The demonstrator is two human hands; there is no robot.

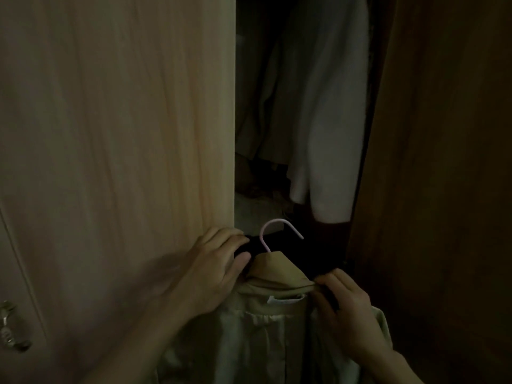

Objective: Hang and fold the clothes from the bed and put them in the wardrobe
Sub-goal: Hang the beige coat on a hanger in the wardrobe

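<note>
Before open wardrobe [277,167], dim room: dark hanger [285,246] w/ beige garment [266,322] gripped by left hand [219,270] & right hand [346,309]; pale clothes [324,106] hung inside, light door [116,134] at left.

Two bare arms reach forward and upward from the bottom of the head view, in dim light. The left forearm enters from about seven o'clock and rises toward the centre. The left hand [219,268] shows its back to the camera, fingers curled forward at one o'clock, thumb pressing in below them in a pinch. The right forearm enters from about five o'clock. The right hand [345,303] sits lower and nearer the camera than the left, back also facing the viewer, its fingers bent and pointing toward ten o'clock, closed in a grip. The two hands are near each other but apart.
</note>
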